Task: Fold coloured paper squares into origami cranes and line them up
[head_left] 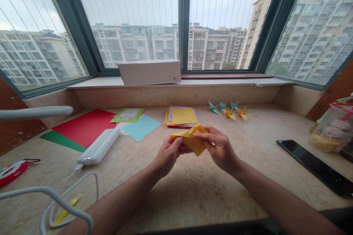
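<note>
A white cable (pixel 44 190) loops nearest, cut off at left. Left hand (pixel 169 155) and right hand (pixel 220 148) pinch folded yellow paper (pixel 194 142) — partly hidden by them — above the tabletop (pixel 187 198), between its front edge and the paper stack (pixel 182 116). A phone (pixel 311 165) lies well rightward. Small print on the white box (pixel 149 73) is unreadable.

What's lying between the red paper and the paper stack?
The head view shows a blue sheet and a green-edged card between the red paper and the stack, plus something white peeking out beside the blue sheet.
</note>
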Tool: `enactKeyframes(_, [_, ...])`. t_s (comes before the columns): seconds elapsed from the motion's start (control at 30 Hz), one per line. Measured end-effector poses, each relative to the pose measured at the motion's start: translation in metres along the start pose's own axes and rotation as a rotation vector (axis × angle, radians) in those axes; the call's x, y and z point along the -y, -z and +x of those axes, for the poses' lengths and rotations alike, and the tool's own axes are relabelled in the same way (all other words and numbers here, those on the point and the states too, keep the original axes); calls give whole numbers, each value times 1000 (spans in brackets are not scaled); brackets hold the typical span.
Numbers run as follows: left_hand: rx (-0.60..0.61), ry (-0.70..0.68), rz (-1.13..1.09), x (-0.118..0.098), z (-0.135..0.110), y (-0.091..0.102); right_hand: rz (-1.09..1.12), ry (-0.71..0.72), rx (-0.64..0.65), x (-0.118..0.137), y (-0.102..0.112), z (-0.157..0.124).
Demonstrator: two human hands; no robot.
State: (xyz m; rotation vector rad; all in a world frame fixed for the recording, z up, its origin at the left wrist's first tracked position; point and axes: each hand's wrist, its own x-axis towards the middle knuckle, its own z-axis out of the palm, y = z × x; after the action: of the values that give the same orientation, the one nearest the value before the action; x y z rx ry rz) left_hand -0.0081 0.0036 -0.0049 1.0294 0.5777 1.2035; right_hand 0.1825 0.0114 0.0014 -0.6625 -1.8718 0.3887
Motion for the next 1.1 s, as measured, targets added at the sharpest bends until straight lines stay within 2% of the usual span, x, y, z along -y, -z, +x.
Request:
enactKeyframes(0.13, [43, 0, -16, 0, -1, 1, 46, -41, -8, 0, 0, 1])
enactKeyframes(0.27, [80, 1, 99, -7, -1, 2, 219, -191, -42, -1, 3, 3])
enactKeyframes(0.4, [17, -47, 234, -14, 0, 3, 304, -285, -42, -2, 9, 6])
enactKeyframes(0.53, [-23, -86, 203, -15, 0, 4, 330, -304, -12, -3, 13, 7])
enactKeyframes(0.63, [-27, -103, 143, -16, 0, 4, 254, -288, -15, -4, 12, 6])
enactKeyframes(0.8, [-115, -76, 296, -20, 1, 0, 154, -224, 17, -8, 10, 4])
enactKeyframes(0.9, [-158, -81, 352, -20, 3, -1, 254, -261, -24, -10, 8, 5])
enactKeyframes(1.1, [-147, -170, 460, -13, 4, 3, 498, -454, -167, -11, 8, 14])
